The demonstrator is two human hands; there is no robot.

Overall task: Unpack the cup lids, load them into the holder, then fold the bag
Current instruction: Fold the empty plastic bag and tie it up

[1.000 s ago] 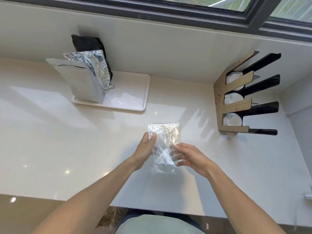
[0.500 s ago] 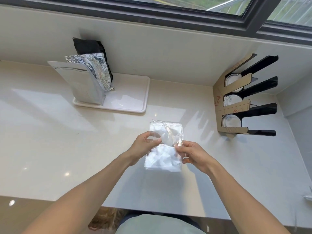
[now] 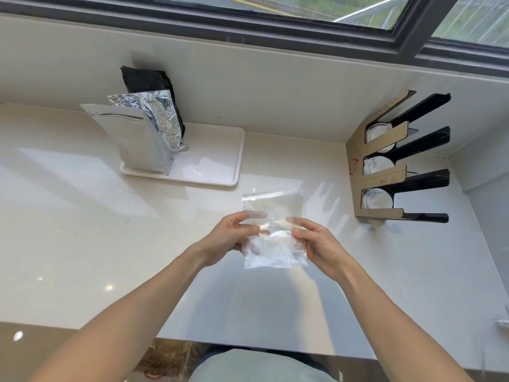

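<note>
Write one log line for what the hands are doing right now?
step: fold bag | left hand: holding clear bag | right hand: holding bag | lids in holder

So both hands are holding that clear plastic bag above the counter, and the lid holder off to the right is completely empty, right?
Not quite. The head view shows the left hand and right hand holding the clear bag above the counter, but the holder is not empty: lids sit in its slots.
</note>
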